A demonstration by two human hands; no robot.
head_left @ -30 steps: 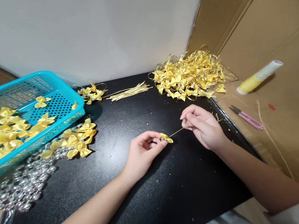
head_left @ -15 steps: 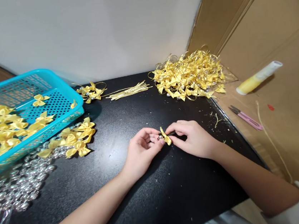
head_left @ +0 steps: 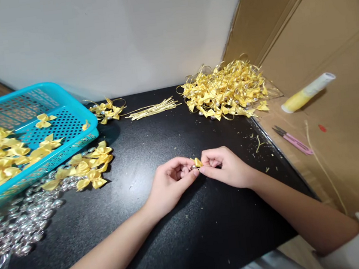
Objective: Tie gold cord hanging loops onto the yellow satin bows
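Note:
Over the middle of the black table (head_left: pixel 155 146), both my hands meet at a small yellow ribbon bow (head_left: pixel 198 162). My left hand (head_left: pixel 173 178) pinches it from the left, thumb against fingertips, with a shiny silver bell or bead (head_left: pixel 194 167) at its fingertips. From the right, my right hand (head_left: pixel 224 167) closes thumb and forefinger on the bow's other side. Much of the bow is hidden by the fingers.
At left stands a turquoise basket (head_left: pixel 83 113) of yellow bows; silver beads (head_left: pixel 24 225) and loose bows (head_left: pixel 94 166) lie before it. Gold ties (head_left: pixel 155 108) and a heap of finished bows (head_left: pixel 226 88) lie behind. Pink thread snips (head_left: pixel 293 141) and a tube (head_left: pixel 309 92) are right.
My right fingers have come closer to the left ones and now pinch the bow. The bow has turned, and the dark thin thing seen by my right fingers no longer shows.

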